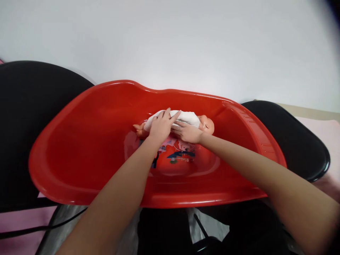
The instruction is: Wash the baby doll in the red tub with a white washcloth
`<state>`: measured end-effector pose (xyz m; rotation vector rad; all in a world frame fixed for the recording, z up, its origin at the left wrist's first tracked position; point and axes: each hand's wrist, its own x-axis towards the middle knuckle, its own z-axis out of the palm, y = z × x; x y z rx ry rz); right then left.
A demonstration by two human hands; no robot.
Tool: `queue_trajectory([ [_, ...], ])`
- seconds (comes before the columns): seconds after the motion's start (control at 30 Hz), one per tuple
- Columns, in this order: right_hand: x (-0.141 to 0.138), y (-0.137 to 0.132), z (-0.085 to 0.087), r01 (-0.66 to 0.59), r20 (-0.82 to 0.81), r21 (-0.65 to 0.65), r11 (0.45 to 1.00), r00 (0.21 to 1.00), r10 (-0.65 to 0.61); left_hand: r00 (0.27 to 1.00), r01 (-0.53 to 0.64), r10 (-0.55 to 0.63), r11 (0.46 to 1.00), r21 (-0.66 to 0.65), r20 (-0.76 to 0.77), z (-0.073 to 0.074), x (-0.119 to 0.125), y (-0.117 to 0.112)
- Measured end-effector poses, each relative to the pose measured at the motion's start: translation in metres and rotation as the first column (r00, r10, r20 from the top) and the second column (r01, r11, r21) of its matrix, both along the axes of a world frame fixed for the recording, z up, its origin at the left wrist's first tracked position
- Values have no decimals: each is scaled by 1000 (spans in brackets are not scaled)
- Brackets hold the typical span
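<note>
A baby doll (205, 124) in white clothing (190, 117) lies in a red baby bathtub (79, 148). Its head points right and its bare feet point left. My left hand (160, 126) rests on the clothing around the doll's middle, fingers spread. Close beside it, my right hand (187, 132) lies against the chest area of the garment with its fingers stretched out. Part of the doll's body is hidden under both hands. On the tub floor below them is a coloured picture print (180, 152).
Black rounded surfaces stand under the tub, a seat-like one (32, 106) at the left and another (300, 141) at the right. A white wall (170, 42) rises behind. A black cable (39, 228) runs across the lower left, over pink material.
</note>
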<state>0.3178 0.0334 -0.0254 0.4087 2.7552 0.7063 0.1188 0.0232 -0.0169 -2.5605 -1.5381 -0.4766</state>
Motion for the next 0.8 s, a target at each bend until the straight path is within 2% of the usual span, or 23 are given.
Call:
queue_trajectory([
  [0.1, 43, -8, 7, -12, -37, 8, 1000, 999, 12, 1000, -5, 5, 1000, 11, -11, 0, 1, -1],
  [0.2, 82, -18, 23, -38, -105, -58, 998, 994, 32, 999, -17, 18, 1000, 22, -40, 0, 3, -2],
  [0.27, 98, -24, 36, -44, -171, -95, 994, 985, 28, 998, -14, 15, 999, 31, -54, 1, 3, -2],
  [0.33, 104, -31, 47, -58, -227, -92, 994, 973, 36, 999, -4, 6, 999, 32, -53, 1, 4, -1],
  [0.4, 97, -36, 50, -89, -263, -44, 995, 962, 74, 999, 1, 0, 1000, 26, -41, 1, 3, -1],
  [0.5, 67, -37, 38, -132, -247, 77, 988, 958, 147, 1000, 4, -4, 1000, 25, -16, 1, 2, 0],
  [0.67, 4, -18, 6, -130, 8, 129, 983, 992, 130, 997, 6, -4, 1000, -23, 77, 0, -3, 2],
  [0.73, -6, -8, 1, -113, 53, 152, 982, 993, 106, 996, 0, 4, 999, -38, 92, 1, -6, 3],
  [0.8, -4, -1, 2, -90, 30, 179, 980, 996, 86, 996, -6, 9, 999, -43, 88, 3, -7, 3],
])
